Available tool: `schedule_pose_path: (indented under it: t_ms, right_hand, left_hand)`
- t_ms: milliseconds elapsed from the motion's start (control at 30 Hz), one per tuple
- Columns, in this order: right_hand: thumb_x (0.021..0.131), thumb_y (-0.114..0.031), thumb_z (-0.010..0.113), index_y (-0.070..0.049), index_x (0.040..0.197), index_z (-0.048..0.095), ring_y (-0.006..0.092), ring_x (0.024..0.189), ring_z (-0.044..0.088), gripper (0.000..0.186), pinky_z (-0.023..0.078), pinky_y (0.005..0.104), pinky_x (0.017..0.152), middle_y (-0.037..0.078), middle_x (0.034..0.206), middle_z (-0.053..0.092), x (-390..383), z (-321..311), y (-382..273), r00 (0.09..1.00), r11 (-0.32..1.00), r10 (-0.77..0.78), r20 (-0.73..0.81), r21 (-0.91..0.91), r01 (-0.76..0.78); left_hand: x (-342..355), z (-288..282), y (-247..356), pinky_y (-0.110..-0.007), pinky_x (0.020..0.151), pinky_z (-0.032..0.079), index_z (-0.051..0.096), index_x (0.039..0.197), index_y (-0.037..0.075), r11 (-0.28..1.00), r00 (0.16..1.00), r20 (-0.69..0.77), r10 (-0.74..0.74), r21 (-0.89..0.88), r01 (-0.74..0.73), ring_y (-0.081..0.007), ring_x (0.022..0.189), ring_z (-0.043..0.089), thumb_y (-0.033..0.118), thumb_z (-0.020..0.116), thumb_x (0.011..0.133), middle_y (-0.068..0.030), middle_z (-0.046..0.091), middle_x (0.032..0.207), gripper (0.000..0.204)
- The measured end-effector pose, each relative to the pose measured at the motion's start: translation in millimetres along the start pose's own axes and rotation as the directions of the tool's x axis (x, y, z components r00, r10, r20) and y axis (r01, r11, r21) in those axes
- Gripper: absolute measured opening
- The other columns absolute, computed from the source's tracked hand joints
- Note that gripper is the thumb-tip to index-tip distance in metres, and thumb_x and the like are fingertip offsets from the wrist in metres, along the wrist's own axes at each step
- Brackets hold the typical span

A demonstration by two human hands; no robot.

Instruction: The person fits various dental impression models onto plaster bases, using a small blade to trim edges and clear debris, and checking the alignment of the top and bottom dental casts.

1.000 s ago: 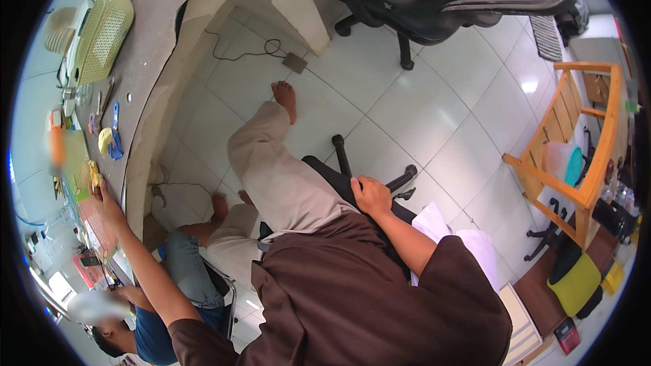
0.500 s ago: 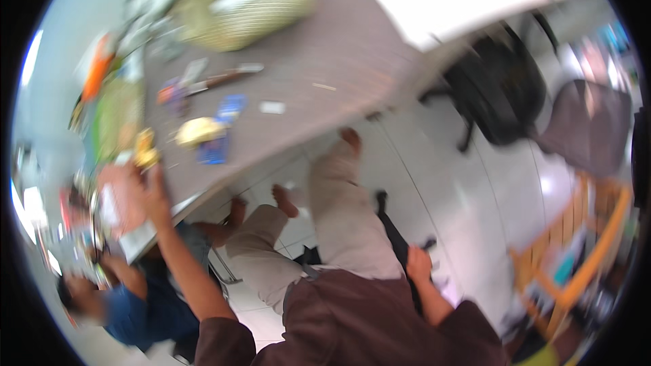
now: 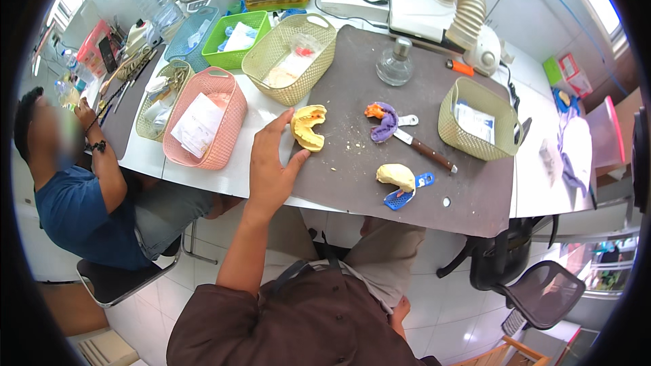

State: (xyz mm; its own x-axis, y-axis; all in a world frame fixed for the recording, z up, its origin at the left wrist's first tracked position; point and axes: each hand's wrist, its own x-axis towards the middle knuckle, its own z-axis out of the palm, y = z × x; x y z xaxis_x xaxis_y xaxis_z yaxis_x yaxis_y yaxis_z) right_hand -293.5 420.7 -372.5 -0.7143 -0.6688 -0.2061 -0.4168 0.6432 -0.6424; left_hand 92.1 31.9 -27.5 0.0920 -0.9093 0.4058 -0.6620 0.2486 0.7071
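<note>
My left hand [image 3: 268,163] grips a yellow horseshoe-shaped dental cast [image 3: 308,130] by its outer edge, thumb below and fingers above, at the left edge of the grey-brown mat. My right hand [image 3: 399,315] is low by my right thigh; its fingers are hard to make out. Right of the cast lies a purple and orange dental impression [image 3: 385,124] on a metal tray with a handle. Beside it is a knife [image 3: 434,156] with a brown wooden handle. Nearer me, a blue impression tray [image 3: 400,198] carries a pale yellow mass [image 3: 395,175].
Baskets line the table: pink [image 3: 174,154], green [image 3: 237,59] and olive [image 3: 271,88], with another olive basket [image 3: 498,142] at right. A glass bottle [image 3: 395,64] and orange lighter [image 3: 460,67] stand farther back. Crumbs dot the mat [image 3: 339,183]. A person [image 3: 88,210] sits at left.
The view has swung toward the table and sharpened from blur. My left hand, with the yellow cast, now appears nearer the middle of the picture. My right hand appears lower.
</note>
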Motion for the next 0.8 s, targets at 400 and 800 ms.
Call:
schedule_pose_path:
  t_ms: [400,800]
  right_hand:
    - [0.1,-0.012,0.059,0.002,0.095,0.065,0.0108,0.065,0.052,0.016,0.042,0.0241,0.059,0.005,0.078,0.063,116.6,-125.9,-370.3,0.785,0.682,-0.49,-0.379,0.393,0.616]
    - [0.084,-0.02,0.08,0.001,0.117,0.069,0.0268,0.09,0.064,0.041,0.052,0.034,0.078,0.012,0.107,0.067,116.3,-90.0,-602.0,0.336,0.399,-0.908,0.251,0.271,0.876]
  left_hand:
    - [-0.6,-2.8,-6.5,-0.045,0.109,0.038,0.053,0.14,0.003,0.996,0.996,0.076,0.049,0.065,-0.054,-0.0362,0.125,0.052,0.015,0.078,0.08,-0.0172,0.059,0.136,0.066]
    - [28.3,-5.2,1.0,-0.044,0.111,0.036,0.057,0.137,0.004,0.992,0.977,0.212,-0.017,0.127,-0.011,-0.035,0.129,0.046,0.035,0.091,0.065,-0.0154,0.054,0.132,0.085]
